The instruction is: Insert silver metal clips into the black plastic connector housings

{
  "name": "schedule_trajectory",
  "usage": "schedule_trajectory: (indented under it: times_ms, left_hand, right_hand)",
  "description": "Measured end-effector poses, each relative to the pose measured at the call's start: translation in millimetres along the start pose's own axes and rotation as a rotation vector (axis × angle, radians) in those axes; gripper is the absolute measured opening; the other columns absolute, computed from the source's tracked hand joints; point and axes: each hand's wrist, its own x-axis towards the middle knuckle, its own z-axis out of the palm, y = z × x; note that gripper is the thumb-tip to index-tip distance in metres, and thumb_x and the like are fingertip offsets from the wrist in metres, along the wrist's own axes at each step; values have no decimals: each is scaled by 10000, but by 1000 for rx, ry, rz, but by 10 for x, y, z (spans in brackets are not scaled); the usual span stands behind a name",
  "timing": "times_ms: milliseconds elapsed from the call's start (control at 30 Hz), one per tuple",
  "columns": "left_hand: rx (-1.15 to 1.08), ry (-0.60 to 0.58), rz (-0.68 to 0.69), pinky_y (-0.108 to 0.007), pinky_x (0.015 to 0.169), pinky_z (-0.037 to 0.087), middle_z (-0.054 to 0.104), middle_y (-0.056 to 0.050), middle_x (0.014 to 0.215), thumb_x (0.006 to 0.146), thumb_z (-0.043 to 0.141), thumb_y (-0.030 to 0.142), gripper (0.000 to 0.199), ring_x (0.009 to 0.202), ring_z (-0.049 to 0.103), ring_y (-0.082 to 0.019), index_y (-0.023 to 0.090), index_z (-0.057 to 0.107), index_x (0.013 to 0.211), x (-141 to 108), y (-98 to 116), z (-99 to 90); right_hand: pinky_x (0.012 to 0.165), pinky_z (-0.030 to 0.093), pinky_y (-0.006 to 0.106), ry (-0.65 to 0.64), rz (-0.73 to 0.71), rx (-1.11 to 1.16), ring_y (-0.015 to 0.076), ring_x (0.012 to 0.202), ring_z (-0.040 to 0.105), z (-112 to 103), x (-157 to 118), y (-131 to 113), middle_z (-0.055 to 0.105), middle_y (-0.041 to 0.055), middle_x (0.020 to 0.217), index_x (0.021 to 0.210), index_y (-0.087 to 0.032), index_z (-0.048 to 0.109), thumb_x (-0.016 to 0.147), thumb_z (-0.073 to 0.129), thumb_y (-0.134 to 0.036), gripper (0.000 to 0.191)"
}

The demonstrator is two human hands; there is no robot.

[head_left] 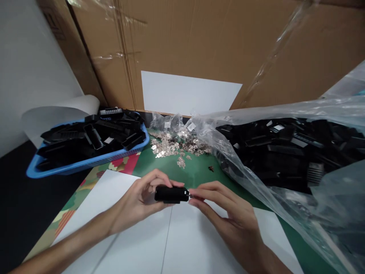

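My left hand point(148, 192) grips a small black plastic housing point(171, 194), fingers behind it and thumb below. At the housing's right end, my right hand point(225, 207) pinches a tiny metal piece point(190, 195) between thumb and fingertips. That piece touches the end of the housing; how far it goes in I cannot tell. Both hands are above white paper sheets point(137, 243). Beyond them lies a pile of small shiny metal plates point(171, 146) on the green surface.
A blue basket point(94, 161) full of black plastic parts stands at the left. On the right, a clear plastic bag point(239, 163) holds many similar black parts point(285, 152). A large cardboard box point(185, 38) rises behind. One dark small piece point(210, 168) lies apart from the pile.
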Motion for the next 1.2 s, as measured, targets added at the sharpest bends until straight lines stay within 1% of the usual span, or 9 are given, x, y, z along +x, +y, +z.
schedule_trajectory:
  times_ms: [200, 300, 367, 467, 533, 633, 833, 1000, 1200]
  left_hand:
    - [17, -15, 21, -381, 1009, 584, 758, -136, 1285, 924, 770, 226, 255, 1177, 737, -244, 221, 562, 1070, 16, -35, -25]
    - [38, -13, 35, -337, 990, 571, 766, -104, 1251, 911, 782, 211, 278, 1147, 739, -216, 231, 560, 1076, 5, -53, -26]
    - [77, -4, 53, -285, 929, 566, 783, -63, 1160, 911, 779, 204, 271, 1070, 747, -180, 238, 569, 1079, -5, -60, -15]
    - [141, 13, 84, -237, 820, 552, 783, -13, 1008, 926, 756, 209, 227, 924, 731, -138, 246, 589, 1075, -20, -54, 14]
    - [171, 22, 87, -246, 823, 553, 784, -9, 998, 932, 743, 220, 209, 899, 723, -137, 249, 591, 1071, -34, -39, 29]
    - [227, 19, 67, -275, 888, 568, 795, -29, 1098, 939, 734, 237, 209, 950, 740, -150, 254, 585, 1084, -59, -19, 29]
    - [251, 36, 78, -267, 950, 578, 784, -28, 1185, 922, 761, 221, 262, 1221, 717, -198, 255, 502, 930, -92, -90, 1]
    - [258, 35, 137, -250, 943, 575, 776, -9, 1124, 923, 751, 190, 292, 1232, 715, -199, 255, 468, 900, -85, -153, 7]
    - [280, 53, 120, -238, 915, 573, 773, 2, 1063, 927, 740, 203, 293, 1215, 723, -204, 257, 455, 887, -79, -125, 24]
  right_hand:
    - [663, 584, 263, -15, -24, -11, 164, 779, 691, 1, -4, 53, 694, 41, 924, 1127, -267, 779, 970, 710, -136, 216]
    - [660, 569, 259, -61, -37, -31, 162, 803, 680, 0, -6, 57, 679, 58, 966, 1231, -262, 751, 997, 636, -91, 311]
    - [667, 569, 257, -67, -48, -45, 164, 814, 682, 13, -9, 48, 675, 65, 977, 1266, -249, 733, 1002, 616, -78, 336]
    - [700, 589, 260, -15, -33, -56, 168, 820, 701, 53, -5, 23, 704, 55, 966, 1200, -234, 728, 988, 664, -104, 256]
    - [704, 596, 265, 13, -7, -56, 168, 796, 705, 85, -1, 15, 723, 41, 933, 1117, -230, 716, 977, 696, -127, 175]
    - [695, 593, 259, 21, -19, -64, 160, 769, 700, 120, -12, 36, 716, 28, 893, 1046, -218, 701, 962, 714, -114, 134]
    - [714, 573, 231, -45, -72, -108, 142, 807, 695, 64, -60, 78, 689, 37, 959, 1147, -211, 714, 970, 673, -53, 241]
    - [741, 566, 256, -111, -27, -120, 160, 860, 693, 19, -38, 44, 669, 50, 1003, 1152, -210, 712, 1014, 620, -95, 202]
    - [824, 535, 283, -221, -32, -112, 164, 927, 673, 4, -38, 51, 657, 56, 1068, 1217, -202, 657, 1057, 546, -103, 219]
